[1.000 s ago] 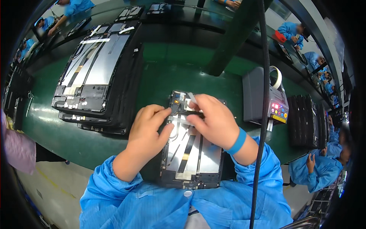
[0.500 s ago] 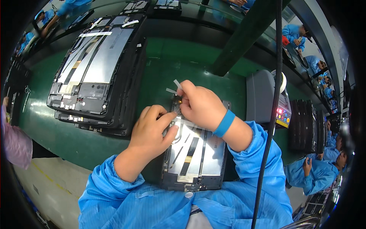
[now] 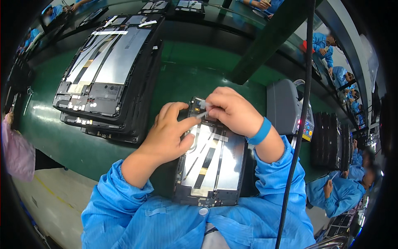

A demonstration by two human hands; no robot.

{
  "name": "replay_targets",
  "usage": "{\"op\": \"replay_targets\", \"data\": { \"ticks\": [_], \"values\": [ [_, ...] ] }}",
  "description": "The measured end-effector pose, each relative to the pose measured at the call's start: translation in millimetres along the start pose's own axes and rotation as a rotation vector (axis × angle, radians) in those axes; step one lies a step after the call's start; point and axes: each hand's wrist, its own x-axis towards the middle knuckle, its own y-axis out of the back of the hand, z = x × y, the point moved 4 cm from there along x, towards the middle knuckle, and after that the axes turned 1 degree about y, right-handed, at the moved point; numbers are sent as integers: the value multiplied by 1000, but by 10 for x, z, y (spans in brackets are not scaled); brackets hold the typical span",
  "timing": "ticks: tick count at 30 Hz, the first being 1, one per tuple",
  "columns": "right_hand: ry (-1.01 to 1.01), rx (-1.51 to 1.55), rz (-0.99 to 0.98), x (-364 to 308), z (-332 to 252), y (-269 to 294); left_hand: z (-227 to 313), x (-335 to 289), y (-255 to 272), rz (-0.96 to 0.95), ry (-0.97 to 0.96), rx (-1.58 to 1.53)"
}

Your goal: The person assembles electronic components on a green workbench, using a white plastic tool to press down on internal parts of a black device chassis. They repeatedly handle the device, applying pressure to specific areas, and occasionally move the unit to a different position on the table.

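Left hand (image 3: 166, 135): unclenched, gripping nothing, thumb over the opened tablet (image 3: 226, 166), index fingertip at the near end of a pale strip (image 3: 202, 115); firm contact could not be confirmed. The tablet lay on the green tabletop (image 3: 197, 72) right before the person, silver panel up. Right hand (image 3: 232, 112): strip pinched between thumb and fingers above the tablet's far end. Judged good practice: left fingertip anchoring the frame, strip handled low and slowly, clear of the connectors and thin cables.

Surroundings, left to right: a tall stack of similar opened tablets (image 3: 107, 70) stood near the left hand, limiting elbow room there. Beyond the work rose a green post (image 3: 269, 45). Right of it sat a grey machine (image 3: 282, 108) with lit buttons. A black cable (image 3: 304, 91) crossed the view over machine and right sleeve; depth unclear, possible snag. Farther right, dark upright units (image 3: 325, 141).
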Motion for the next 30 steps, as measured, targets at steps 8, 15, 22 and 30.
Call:
{"op": "replay_targets", "data": {
  "ticks": [8,15,22,30],
  "values": [
    [117,-272,77,102,-165,-127,-21,-15,11,1,27,-29],
    [-144,49,41,-45,107,-184,-49,-39,-12,9,35,-56],
    [-291,277,-40,53,230,-109,44,-55,26,51,22,141],
    [-232,-115,-253,252,172,-98,177,-65,61,32,26,343]
  ]
}}
